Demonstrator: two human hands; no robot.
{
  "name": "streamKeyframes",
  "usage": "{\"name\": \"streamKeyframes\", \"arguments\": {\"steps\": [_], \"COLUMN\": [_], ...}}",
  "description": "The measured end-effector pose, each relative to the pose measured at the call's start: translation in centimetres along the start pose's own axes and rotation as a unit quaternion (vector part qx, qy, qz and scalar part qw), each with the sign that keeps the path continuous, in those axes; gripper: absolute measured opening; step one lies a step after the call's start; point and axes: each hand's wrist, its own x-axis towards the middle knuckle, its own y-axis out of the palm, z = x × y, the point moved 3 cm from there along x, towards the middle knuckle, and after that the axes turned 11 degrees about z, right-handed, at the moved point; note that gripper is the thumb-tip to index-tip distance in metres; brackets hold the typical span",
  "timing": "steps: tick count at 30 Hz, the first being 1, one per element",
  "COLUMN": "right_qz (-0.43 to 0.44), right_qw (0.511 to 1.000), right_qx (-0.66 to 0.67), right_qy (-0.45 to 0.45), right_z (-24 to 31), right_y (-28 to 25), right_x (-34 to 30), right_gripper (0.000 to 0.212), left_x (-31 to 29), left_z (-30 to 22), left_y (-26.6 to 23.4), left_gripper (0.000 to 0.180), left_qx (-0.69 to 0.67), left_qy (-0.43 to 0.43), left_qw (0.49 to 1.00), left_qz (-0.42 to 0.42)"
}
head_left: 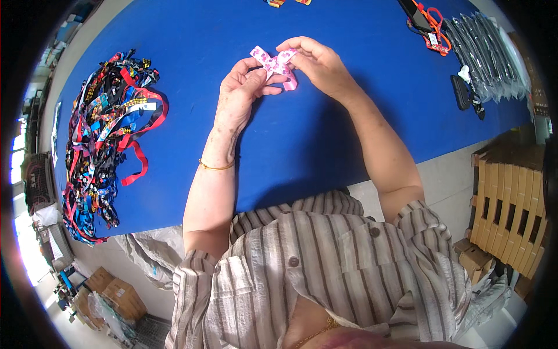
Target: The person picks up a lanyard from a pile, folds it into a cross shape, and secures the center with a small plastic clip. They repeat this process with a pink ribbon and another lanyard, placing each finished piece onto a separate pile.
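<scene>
A pink and white patterned ribbon bow [278, 64] is held up over the blue table, between my two hands. My left hand [243, 85] pinches the bow's left side with thumb and fingers, its fingertips reaching behind and below the knot. On the other side, my right hand [315, 62] is closed on the upper right loop, thumb and forefinger together at its edge. One ribbon tail hangs down beside the left fingertips. Part of the bow is hidden behind the fingers.
A tangled heap of multicoloured straps [104, 139] covers the table's left side. At the far right lie a stack of plastic-wrapped dark packages [485, 55], an orange strap [439, 38] and a small black case [460, 92]. Cardboard boxes [508, 203] stand right of the blue table [290, 151].
</scene>
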Motion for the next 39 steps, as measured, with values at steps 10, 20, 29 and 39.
{"name": "streamKeyframes", "arguments": {"steps": [10, 20, 29, 39], "right_qz": [-0.030, -0.041, -0.041, -0.040], "right_qw": [0.999, 0.997, 0.992, 0.991], "right_qx": [0.034, -0.057, -0.115, -0.125], "right_qy": [-0.011, -0.028, -0.036, -0.040], "right_z": [0.2, 0.0, 0.3, 1.0], "right_y": [-0.2, 0.0, 0.1, 0.9], "right_x": [-0.1, -0.2, -0.2, -0.5], "right_gripper": [0.023, 0.020, 0.018, 0.014], "left_x": [0.0, -0.4, -0.2, -0.5], "left_z": [0.4, -0.3, 0.1, -0.3], "left_y": [-1.2, -0.8, -1.3, -0.8], "left_gripper": [0.021, 0.014, 0.014, 0.021], "left_qx": [-0.034, 0.058, 0.070, 0.101], "left_qy": [-0.004, 0.008, 0.019, 0.002], "left_qw": [0.999, 0.997, 0.996, 0.994], "left_qz": [-0.007, -0.056, -0.053, -0.042]}}
